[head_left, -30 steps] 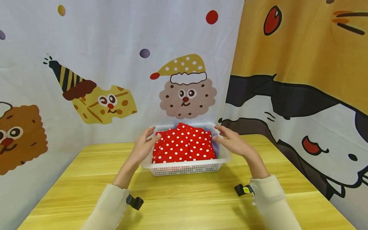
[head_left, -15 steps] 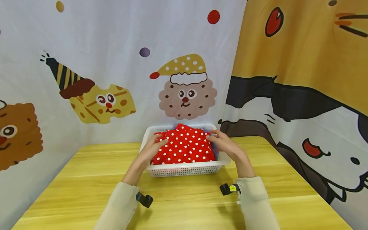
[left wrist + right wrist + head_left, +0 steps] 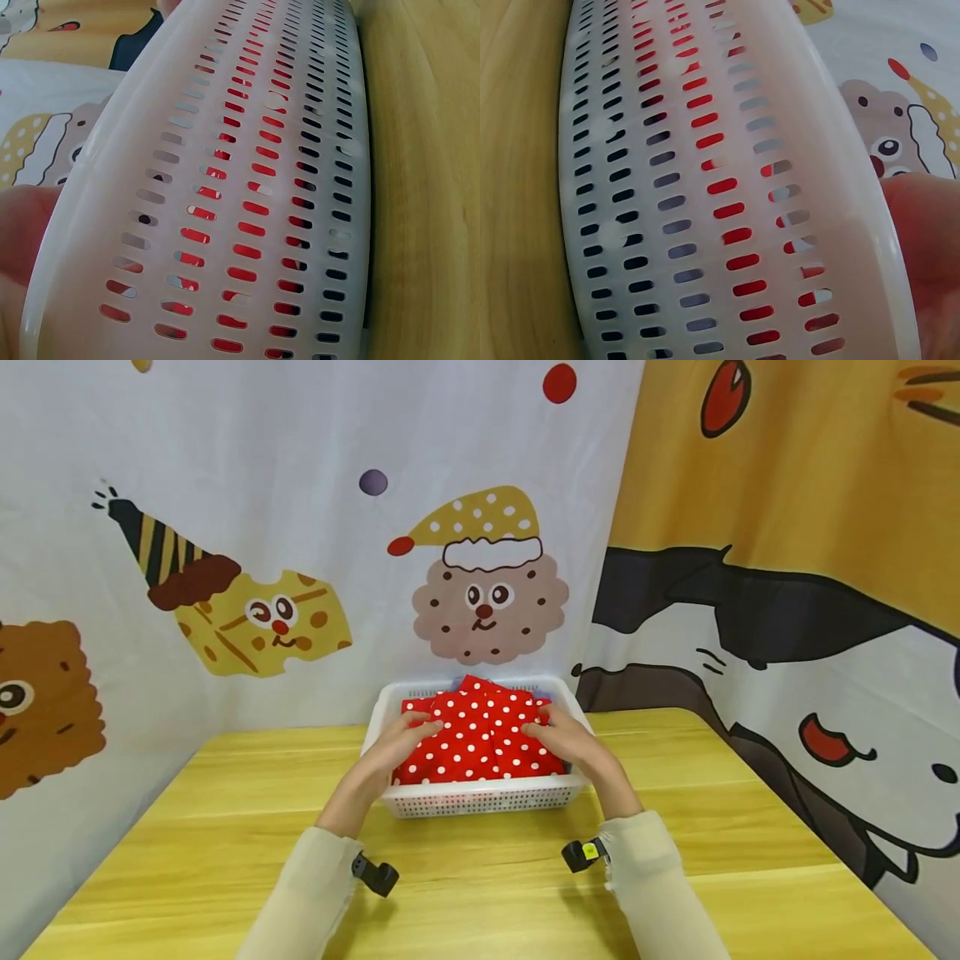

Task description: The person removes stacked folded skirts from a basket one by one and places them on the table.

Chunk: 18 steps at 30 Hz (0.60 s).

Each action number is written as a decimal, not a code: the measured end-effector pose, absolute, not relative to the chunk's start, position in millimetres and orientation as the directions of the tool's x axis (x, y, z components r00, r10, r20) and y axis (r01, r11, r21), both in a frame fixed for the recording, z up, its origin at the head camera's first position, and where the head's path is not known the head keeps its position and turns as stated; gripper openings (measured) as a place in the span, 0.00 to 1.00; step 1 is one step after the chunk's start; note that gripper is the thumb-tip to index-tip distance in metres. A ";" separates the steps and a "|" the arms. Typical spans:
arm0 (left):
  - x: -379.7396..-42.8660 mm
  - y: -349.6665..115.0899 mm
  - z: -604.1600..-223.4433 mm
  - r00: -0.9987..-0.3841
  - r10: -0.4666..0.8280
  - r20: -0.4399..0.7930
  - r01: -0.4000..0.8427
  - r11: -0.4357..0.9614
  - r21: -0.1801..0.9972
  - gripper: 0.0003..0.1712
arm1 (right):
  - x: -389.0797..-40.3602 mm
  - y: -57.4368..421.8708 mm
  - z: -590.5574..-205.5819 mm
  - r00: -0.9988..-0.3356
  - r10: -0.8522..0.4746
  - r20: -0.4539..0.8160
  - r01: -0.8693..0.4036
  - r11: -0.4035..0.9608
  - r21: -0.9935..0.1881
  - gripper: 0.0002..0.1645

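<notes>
A folded red cloth with white polka dots [image 3: 471,739] lies in a white perforated plastic basket [image 3: 480,792]. My left hand [image 3: 388,752] reaches over the basket's left side, its thumb and fingers spread at the cloth's left part. Opposite it, my right hand [image 3: 566,742] has its fingertips over the cloth's right part, thumb apart from the fingers. Both wrist views look at the slotted basket wall [image 3: 247,225], which hides the fingertips. Through the slots in the right wrist view, red cloth and some lavender cloth [image 3: 677,226] show.
The basket stands on a yellow wood-grain table [image 3: 480,877], near its back edge. Behind it hangs a white curtain with cartoon prints [image 3: 300,485]; a yellow, black and white printed curtain [image 3: 787,627] is at the right.
Both hands have moved inward from the basket's sides to over the red cloth and come closer together. The basket and cloth stay in place.
</notes>
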<state>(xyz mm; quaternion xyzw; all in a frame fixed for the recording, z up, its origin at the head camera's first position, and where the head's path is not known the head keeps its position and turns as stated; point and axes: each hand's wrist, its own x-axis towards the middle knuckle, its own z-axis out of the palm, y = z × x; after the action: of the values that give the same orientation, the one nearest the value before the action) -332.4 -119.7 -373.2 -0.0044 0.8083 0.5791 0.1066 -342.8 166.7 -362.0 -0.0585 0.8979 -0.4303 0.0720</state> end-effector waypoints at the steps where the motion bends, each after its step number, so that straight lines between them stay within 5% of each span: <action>1: -332.4 -120.0 -373.2 -0.977 0.118 -0.177 -0.130 0.326 0.936 0.36 | -343.1 166.5 -362.5 -0.984 -0.160 -0.072 -0.047 0.638 -0.769 0.40; 18: -332.2 -121.6 -372.2 -0.998 0.030 -0.048 -0.038 0.293 0.955 0.23 | -349.5 168.7 -371.9 -0.977 -0.212 -0.013 -0.104 0.531 -0.841 0.19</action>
<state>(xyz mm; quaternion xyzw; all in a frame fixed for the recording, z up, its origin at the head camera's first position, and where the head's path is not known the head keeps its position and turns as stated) -332.2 -121.6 -372.2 -0.0024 0.8036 0.5945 0.0284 -349.5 168.7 -371.9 -0.0905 0.8731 -0.4757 0.0569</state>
